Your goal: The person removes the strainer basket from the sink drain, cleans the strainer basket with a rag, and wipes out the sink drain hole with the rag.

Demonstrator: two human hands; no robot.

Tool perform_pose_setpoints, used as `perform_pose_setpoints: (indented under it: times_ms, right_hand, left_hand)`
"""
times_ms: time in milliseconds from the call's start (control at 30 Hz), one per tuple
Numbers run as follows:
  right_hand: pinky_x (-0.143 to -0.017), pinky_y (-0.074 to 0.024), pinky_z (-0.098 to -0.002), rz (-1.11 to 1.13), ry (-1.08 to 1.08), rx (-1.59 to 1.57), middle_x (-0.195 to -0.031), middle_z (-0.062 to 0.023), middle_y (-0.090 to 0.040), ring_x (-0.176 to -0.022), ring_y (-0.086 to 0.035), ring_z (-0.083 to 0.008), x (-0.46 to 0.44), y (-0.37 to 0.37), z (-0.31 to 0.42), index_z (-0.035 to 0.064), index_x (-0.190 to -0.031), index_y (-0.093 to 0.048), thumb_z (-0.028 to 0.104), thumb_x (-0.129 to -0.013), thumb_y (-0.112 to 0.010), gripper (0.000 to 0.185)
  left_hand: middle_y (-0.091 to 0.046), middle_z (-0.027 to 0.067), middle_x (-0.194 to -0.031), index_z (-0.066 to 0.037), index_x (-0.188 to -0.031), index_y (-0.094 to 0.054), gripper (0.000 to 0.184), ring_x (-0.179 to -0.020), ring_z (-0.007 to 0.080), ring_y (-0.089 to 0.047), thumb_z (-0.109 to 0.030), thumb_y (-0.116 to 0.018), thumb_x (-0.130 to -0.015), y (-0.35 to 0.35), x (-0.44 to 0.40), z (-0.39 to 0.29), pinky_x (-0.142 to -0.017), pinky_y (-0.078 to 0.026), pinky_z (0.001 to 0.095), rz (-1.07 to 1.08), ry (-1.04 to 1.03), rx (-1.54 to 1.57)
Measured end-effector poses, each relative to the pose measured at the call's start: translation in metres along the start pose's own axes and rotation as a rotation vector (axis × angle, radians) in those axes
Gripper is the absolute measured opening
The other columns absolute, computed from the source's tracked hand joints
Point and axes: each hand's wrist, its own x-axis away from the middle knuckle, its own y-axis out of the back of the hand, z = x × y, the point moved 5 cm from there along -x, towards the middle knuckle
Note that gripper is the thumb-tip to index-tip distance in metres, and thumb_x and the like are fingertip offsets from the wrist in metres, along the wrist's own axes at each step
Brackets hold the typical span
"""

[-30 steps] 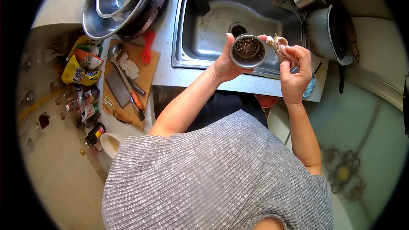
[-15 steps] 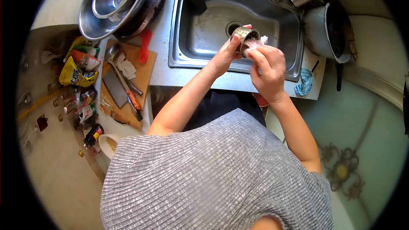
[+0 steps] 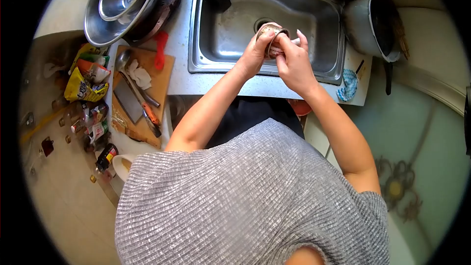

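Two hands, head view, meet above the front part of a steel sink (image 3: 230, 29), just inboard of its front rim. The left hand (image 3: 254, 55) is closed around a small perforated metal cup (image 3: 265, 30), which is tilted with its mouth toward the right hand (image 3: 297, 65). The right hand is narrowed at that mouth, its fingers gripping a pinkish-white wad (image 3: 275, 50); the wad is partly hidden, and its depth in the cup cannot be told. Open basin room extends beyond the hands and to either side, bounded by the raised rim. A narrow strip of the bench (image 3: 206, 86) separates the front rim from the bench's front edge. A blue-and-white cloth (image 3: 348, 86) lies near the right front corner. Beside the sink's right rim, a pot (image 3: 357, 22) stands tilted; its black handle (image 3: 388, 78) extends past the bench edge.

At left, a large steel basin (image 3: 93, 27) contains a smaller steel bowl (image 3: 109, 2). Nearer the wearer, a cutting board (image 3: 164, 71) carries a cleaver (image 3: 127, 100) and a ladle (image 3: 123, 61). A white bowl (image 3: 120, 168) is partly covered by the sleeve (image 3: 142, 181).
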Motion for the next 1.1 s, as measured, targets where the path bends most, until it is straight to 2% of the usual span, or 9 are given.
perform_pose_setpoints:
  times_ms: [100, 267, 400, 500, 533, 633, 667, 800, 1100]
  right_hand:
    - [-0.116, -0.0206, -0.0469, 0.045, 0.138, 0.172, -0.081, -0.0097, -0.067, -0.091, -0.065, -0.0263, -0.001, 0.002, 0.003, 0.0091, -0.104, -0.054, -0.002, -0.081, -0.052, 0.025]
    - [-0.118, -0.0234, -0.0372, 0.181, 0.405, 0.560, -0.087, 0.0005, -0.060, -0.098, -0.063, -0.0153, 0.003, -0.002, 0.000, 0.0109, -0.103, -0.054, 0.005, -0.080, -0.058, 0.024]
    - [-0.117, -0.0251, -0.0352, 0.056, 0.791, 0.947, -0.090, 0.0047, -0.057, -0.101, -0.059, -0.0123, 0.010, -0.005, -0.003, 0.0136, -0.101, -0.057, 0.011, -0.077, -0.061, 0.024]
    - [-0.116, -0.0253, -0.0383, -0.084, 0.737, 0.700, -0.098, 0.0063, -0.062, -0.104, -0.059, -0.0132, 0.013, 0.014, -0.005, 0.0154, -0.100, -0.060, 0.012, -0.079, -0.060, 0.021]
    - [-0.114, -0.0250, -0.0412, -0.132, 0.650, 0.583, -0.106, 0.0055, -0.066, -0.106, -0.059, -0.0139, 0.015, 0.017, -0.009, 0.0166, -0.102, -0.063, 0.007, -0.079, -0.061, 0.025]
    - [-0.113, -0.0230, -0.0415, -0.283, 0.378, 0.312, -0.107, 0.0047, -0.068, -0.105, -0.060, -0.0145, 0.012, 0.030, -0.008, 0.0160, -0.105, -0.065, -0.003, -0.076, -0.062, 0.034]
    - [-0.108, -0.0314, -0.0402, -0.346, 0.343, 0.258, -0.108, -0.0005, -0.067, -0.104, -0.061, -0.0201, 0.012, 0.038, -0.003, 0.0123, -0.107, -0.064, -0.011, -0.074, -0.060, 0.040]
    - [-0.092, -0.0471, -0.0324, -0.504, -0.016, -0.185, -0.111, -0.0108, -0.063, -0.103, -0.061, -0.0241, 0.014, 0.043, -0.022, 0.0037, -0.113, -0.059, -0.010, -0.086, -0.056, 0.030]
    - [-0.090, -0.0476, -0.0276, -0.694, -0.299, -0.492, -0.108, -0.0050, -0.061, -0.098, -0.059, -0.0140, 0.030, 0.042, -0.056, 0.0051, -0.119, -0.051, 0.000, -0.096, -0.052, 0.023]
  left_hand:
    - [-0.062, 0.0070, -0.111, -0.011, -0.122, -0.052, 0.046, -0.108, 0.0185, -0.061, -0.048, -0.052, -0.094, 0.002, 0.001, 0.003, -0.096, -0.047, 0.0341, -0.034, 0.035, -0.033]
    - [-0.066, 0.0066, -0.103, -0.011, -0.119, -0.058, 0.055, -0.094, 0.0179, -0.065, -0.055, -0.035, -0.095, 0.002, 0.006, 0.013, -0.080, -0.054, 0.0328, -0.073, 0.199, -0.107]
    - [-0.066, 0.0028, -0.098, -0.014, -0.113, -0.061, 0.055, -0.084, 0.0142, -0.063, -0.060, -0.038, -0.093, 0.002, 0.006, 0.020, -0.070, -0.052, 0.0273, -0.060, 0.362, 0.054]
    - [-0.064, -0.0014, -0.090, -0.017, -0.110, -0.063, 0.061, -0.070, 0.0086, -0.056, -0.070, -0.039, -0.090, -0.002, 0.011, 0.014, -0.056, -0.044, 0.0222, 0.141, 0.384, 0.337]
    - [-0.062, -0.0007, -0.090, -0.017, -0.115, -0.062, 0.070, -0.069, 0.0095, -0.052, -0.077, -0.038, -0.087, -0.002, 0.013, 0.014, -0.054, -0.041, 0.0228, 0.040, 0.382, 0.287]
    - [-0.062, 0.0011, -0.096, -0.018, -0.120, -0.059, 0.074, -0.074, 0.0119, -0.054, -0.080, -0.037, -0.086, -0.002, 0.018, 0.009, -0.056, -0.042, 0.0233, 0.027, 0.318, 0.373]
    - [-0.061, 0.0026, -0.101, -0.019, -0.124, -0.056, 0.076, -0.077, 0.0138, -0.055, -0.081, -0.038, -0.085, 0.001, 0.018, 0.010, -0.059, -0.044, 0.0246, 0.091, 0.315, 0.411]
    - [-0.062, 0.0028, -0.106, -0.020, -0.126, -0.055, 0.073, -0.084, 0.0144, -0.057, -0.079, -0.038, -0.085, 0.006, 0.019, 0.012, -0.066, -0.047, 0.0271, 0.158, 0.285, 0.460]
    - [-0.055, -0.0086, -0.130, -0.034, -0.152, -0.026, 0.080, -0.105, 0.0063, -0.053, -0.070, -0.052, -0.085, 0.004, 0.025, 0.010, -0.080, -0.043, 0.0282, 0.248, 0.193, 0.250]
